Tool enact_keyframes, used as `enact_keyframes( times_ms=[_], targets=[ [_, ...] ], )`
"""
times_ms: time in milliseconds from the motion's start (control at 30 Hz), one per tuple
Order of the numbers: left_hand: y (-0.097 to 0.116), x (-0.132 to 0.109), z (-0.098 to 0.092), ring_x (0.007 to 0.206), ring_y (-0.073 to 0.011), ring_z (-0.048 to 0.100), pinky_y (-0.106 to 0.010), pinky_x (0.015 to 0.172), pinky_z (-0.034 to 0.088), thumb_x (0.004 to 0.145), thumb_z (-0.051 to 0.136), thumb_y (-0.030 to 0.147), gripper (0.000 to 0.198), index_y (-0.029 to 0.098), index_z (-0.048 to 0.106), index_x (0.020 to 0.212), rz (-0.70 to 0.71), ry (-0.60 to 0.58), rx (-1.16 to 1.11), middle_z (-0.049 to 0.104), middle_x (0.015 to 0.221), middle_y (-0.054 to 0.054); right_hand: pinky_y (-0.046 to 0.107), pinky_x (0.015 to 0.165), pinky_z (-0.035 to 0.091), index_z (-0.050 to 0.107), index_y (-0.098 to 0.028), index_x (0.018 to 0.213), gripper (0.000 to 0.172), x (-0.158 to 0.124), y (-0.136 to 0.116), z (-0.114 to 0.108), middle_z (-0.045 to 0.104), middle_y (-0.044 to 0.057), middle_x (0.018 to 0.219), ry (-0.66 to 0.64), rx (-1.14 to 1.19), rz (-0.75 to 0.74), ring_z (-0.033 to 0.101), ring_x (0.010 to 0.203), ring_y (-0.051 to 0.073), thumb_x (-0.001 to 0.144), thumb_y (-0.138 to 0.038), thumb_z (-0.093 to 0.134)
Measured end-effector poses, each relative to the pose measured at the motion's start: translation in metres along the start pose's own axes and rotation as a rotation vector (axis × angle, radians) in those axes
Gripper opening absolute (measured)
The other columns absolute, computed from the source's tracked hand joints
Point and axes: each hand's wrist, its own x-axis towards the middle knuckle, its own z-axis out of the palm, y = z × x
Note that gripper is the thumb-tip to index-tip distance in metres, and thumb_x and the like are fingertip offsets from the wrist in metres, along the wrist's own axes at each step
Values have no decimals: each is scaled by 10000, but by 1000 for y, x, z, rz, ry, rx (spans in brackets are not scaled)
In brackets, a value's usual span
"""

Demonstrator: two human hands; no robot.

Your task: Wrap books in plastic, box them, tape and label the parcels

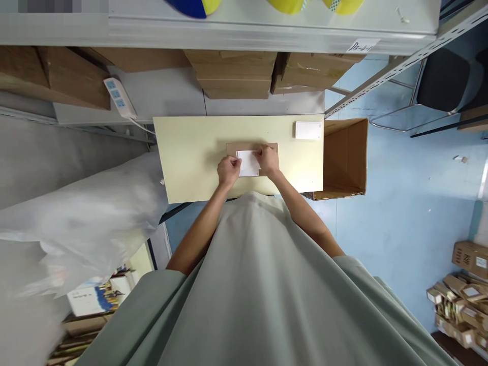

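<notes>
A small brown cardboard box (233,148) lies on the pale yellow table (190,157) in front of me. Over its top is a white label (248,164). My left hand (229,171) pinches the label's left edge between thumb and fingers. At the label's upper right, my right hand (268,159) has its fingers pressed together on the edge. I cannot make out whether the label is stuck down along its whole surface. A stack of white labels (308,130) sits near the table's far right corner.
An open cardboard carton (346,158) stands against the table's right side. Behind the table, a shelf holds brown boxes (236,73) and a power strip (120,97). A large translucent plastic bag (95,208) bulges at the left. Parcels (461,305) are piled on the right.
</notes>
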Motion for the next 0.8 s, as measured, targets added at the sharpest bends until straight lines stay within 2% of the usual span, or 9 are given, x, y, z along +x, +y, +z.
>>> enact_keyframes(
  times_ms=[133, 233, 433, 600, 700, 800],
  targets=[
    [-2, 0, 1, 1050, -308, 780, -404, 986, 569, 1004, 705, 343, 166, 237, 752, 885, 14, 5, 14, 862, 1045, -118, 369, 893, 570, 800, -221, 974, 133, -21, -3, 8, 851, 111, 1083, -128, -61, -49, 767, 979, 275, 1084, -240, 727],
    [-3, 0, 2, 1051, -303, 778, -401, 992, 566, 1012, 692, 332, 157, 235, 753, 905, 25, 12, 13, 863, 1082, -127, 360, 892, 570, 798, -221, 952, 134, -20, -13, 13, 858, 114, 1077, -189, -76, -81, 776, 990, 277, 1075, -244, 751],
    [-2, -3, -1, 1102, -311, 778, -407, 1023, 548, 1073, 615, 324, 204, 224, 748, 954, 59, 2, 53, 843, 1136, -165, 368, 916, 582, 819, -212, 985, 155, 6, -30, 17, 867, 121, 1083, -139, -52, -75, 795, 1025, 286, 1086, -247, 707],
    [-4, -2, -5, 1124, -311, 783, -410, 1060, 542, 1059, 633, 292, 168, 220, 762, 979, 100, -14, 46, 846, 1151, -162, 342, 928, 577, 802, -192, 1064, 127, 3, -28, 21, 853, 129, 1165, -112, -60, -131, 777, 1032, 256, 1101, -219, 684],
    [-7, 1, -8, 1133, -313, 790, -411, 1065, 546, 1047, 650, 262, 153, 218, 768, 961, 100, -35, 51, 855, 1150, -154, 319, 937, 580, 796, -175, 1101, 62, 0, -28, 17, 842, 128, 1212, -152, -65, -158, 770, 1040, 239, 1062, -199, 755],
    [-11, 4, -12, 1083, -299, 796, -399, 1035, 561, 1010, 733, 269, 98, 227, 757, 925, 88, -99, 57, 860, 1076, -113, 322, 954, 593, 809, -182, 1124, 84, 3, -33, 13, 852, 110, 1178, -189, -100, -123, 784, 1057, 242, 1068, -212, 753]
  ],
)
